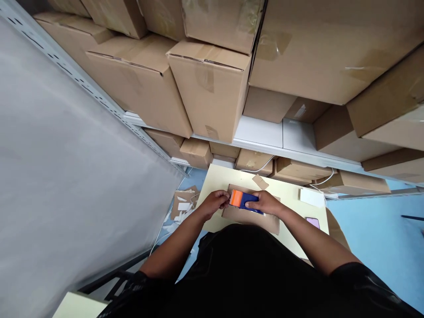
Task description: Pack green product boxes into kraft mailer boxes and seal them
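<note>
A small blue and orange packet or flat box [236,198] is held low over a piece of brown cardboard [271,224] on the pale yellow table [215,176]. My right hand [265,203] grips its blue end, thumb lying across the top. At the orange end, my left hand [217,203] has its fingers curled in a pinch right beside the edge. Whatever those fingertips hold, if anything, is too small to make out.
A cardboard scrap [260,181] lies beyond the packet. To the right are a white box [312,197] with a cable and a phone [312,222]. Shelves of cartons [208,92] rise in front. Litter [183,205] lies on the floor at left, near the grey wall [82,176].
</note>
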Demonstrator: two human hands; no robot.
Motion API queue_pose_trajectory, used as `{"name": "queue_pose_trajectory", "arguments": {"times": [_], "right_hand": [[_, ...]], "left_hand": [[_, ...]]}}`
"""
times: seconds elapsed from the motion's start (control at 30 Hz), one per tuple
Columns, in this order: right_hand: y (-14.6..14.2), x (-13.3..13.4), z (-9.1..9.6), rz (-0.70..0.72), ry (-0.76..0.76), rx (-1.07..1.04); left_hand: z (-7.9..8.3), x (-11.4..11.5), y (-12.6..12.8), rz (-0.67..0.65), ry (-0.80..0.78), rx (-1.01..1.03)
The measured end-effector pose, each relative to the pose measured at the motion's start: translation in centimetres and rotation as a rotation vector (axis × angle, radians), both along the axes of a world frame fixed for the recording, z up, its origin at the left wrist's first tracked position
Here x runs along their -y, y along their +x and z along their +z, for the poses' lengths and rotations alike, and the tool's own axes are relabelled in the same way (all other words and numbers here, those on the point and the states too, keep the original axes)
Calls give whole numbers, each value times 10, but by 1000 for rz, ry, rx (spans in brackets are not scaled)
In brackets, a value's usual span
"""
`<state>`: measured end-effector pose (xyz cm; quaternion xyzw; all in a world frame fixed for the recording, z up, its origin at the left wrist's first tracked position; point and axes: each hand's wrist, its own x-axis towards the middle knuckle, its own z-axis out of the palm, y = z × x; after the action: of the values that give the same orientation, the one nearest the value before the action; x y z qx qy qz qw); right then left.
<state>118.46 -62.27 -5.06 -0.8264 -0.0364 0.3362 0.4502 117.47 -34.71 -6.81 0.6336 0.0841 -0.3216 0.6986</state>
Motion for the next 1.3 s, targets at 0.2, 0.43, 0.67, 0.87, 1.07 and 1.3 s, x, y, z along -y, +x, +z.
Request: {"name": "queue_pose_trajectory", "arguments": {"times": [0.2, 0.43, 0.67, 0.87, 1.07, 1.3], "right_hand": [[2, 3, 15, 40, -89, -15], [-3, 9, 9, 34, -85, 22], [-9, 8, 8, 39, -57, 33], [-9, 3, 27, 48, -217, 45], [-12, 20, 42, 114, -349, 17], [-17, 28, 46, 149, -380, 25]], "left_hand": [[-3, -7, 9, 160, 119, 27], [10, 4, 5, -35, -74, -127], [7, 22, -3, 10, 92, -14], [5, 19, -1, -17, 264, 59], [5, -16, -1, 61, 335, 65], [-4, -44, -3, 62, 346, 59]]}}
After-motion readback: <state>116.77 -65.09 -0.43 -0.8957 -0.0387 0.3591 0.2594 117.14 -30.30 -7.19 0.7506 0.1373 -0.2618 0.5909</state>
